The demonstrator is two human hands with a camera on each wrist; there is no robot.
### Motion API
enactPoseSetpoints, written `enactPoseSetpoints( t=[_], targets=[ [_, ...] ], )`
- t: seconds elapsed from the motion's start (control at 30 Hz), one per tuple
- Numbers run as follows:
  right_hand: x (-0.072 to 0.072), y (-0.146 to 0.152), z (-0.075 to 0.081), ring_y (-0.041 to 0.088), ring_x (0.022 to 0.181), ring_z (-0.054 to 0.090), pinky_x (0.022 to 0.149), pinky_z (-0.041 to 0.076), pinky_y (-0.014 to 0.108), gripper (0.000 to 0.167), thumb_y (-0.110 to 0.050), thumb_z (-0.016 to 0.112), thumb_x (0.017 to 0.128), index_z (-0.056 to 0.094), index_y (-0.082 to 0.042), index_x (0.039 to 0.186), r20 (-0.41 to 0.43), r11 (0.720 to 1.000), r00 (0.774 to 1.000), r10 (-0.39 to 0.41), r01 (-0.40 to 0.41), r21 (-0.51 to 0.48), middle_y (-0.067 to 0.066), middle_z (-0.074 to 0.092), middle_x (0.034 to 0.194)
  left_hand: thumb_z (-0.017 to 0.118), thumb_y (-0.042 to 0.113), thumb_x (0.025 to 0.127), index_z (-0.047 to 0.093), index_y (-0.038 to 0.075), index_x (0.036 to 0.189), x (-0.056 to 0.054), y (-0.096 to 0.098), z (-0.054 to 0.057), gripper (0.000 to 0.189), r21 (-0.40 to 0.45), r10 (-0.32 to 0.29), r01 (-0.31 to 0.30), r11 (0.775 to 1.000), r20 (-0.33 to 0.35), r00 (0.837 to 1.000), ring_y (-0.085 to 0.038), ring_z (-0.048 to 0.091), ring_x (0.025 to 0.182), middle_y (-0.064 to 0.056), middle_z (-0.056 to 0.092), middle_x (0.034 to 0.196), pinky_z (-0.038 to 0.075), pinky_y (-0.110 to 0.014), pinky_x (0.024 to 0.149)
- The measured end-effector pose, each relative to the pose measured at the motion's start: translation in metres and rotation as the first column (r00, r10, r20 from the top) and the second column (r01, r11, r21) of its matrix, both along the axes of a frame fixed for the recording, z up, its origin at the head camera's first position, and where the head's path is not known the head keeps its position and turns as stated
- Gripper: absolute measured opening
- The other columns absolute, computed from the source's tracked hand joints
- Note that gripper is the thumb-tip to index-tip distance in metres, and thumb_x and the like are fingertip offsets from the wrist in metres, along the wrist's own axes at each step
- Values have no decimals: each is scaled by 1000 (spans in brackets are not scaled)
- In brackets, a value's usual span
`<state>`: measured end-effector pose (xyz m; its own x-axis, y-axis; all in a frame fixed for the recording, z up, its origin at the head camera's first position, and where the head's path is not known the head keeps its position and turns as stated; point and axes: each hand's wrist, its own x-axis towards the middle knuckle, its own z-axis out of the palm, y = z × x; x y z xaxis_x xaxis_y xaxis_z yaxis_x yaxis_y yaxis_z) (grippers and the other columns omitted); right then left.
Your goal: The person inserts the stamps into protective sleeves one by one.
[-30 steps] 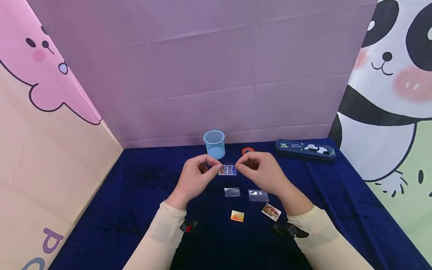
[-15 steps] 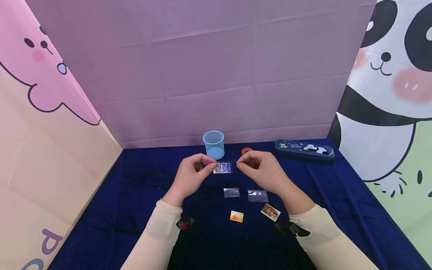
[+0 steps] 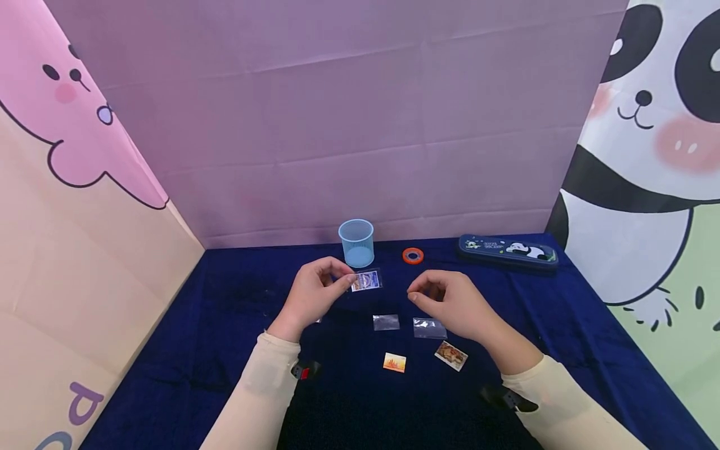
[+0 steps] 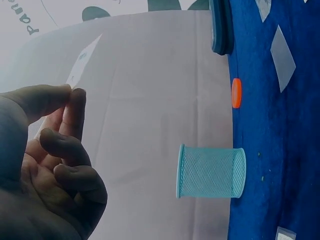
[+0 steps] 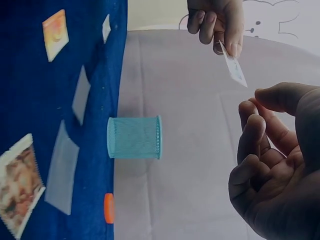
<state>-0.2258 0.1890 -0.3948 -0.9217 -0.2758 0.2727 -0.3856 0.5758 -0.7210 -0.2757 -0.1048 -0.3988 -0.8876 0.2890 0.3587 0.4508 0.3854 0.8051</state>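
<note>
A small, mostly blue printed card in a clear sleeve hangs slightly tilted in the air, pinched at one end by the left hand, apart from the right hand.

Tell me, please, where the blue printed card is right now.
In the head view, the blue printed card is just below centre, pinched in the left hand, with the mesh cup above it.

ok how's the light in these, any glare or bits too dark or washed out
Head view: fairly even light, with white glare on the larger clear packet; left wrist view: the left hand looks dark against the pale backdrop, upper left washed out; right wrist view: the right hand is shaded too, and the held card too pale to read.
</note>
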Motion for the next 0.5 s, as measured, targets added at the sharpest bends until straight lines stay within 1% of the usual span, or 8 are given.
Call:
enactPoseSetpoints(
  t=[0.13,0.23,0.5],
  targets=[
    [4,3,-7,19,65,56,55,45,30,4,-25,74,100,74,-23,104,13,1000,1000,6,-6,5,-1,62,79,75,23,100,78,21,100,-3,-2,-3,4,-23,28,-28,999,14,1000,-23,50,65,5,71,89,41,-29,54],
    [5,3,-12,18,66,57,55,46,30,6,-26,74,100,74,-22,104,18,1000,1000,14,-14,4,-3,63,80,74,24,101,78,21,100,-6,-4,-7,5,-40,47,-46,998,32,998,-23,51,67,4,69,88,42,-30,56],
    [5,0,-21,17,67,57,54,46,30,6,-24,75,99,73,-23,104,36,999,999,40,-41,21,-5,64,86,75,24,100,78,22,101,-17,-10,-20,4,-94,38,-30,995,85,996,-22,51,65,4,70,89,43,-30,57]
  ],
)
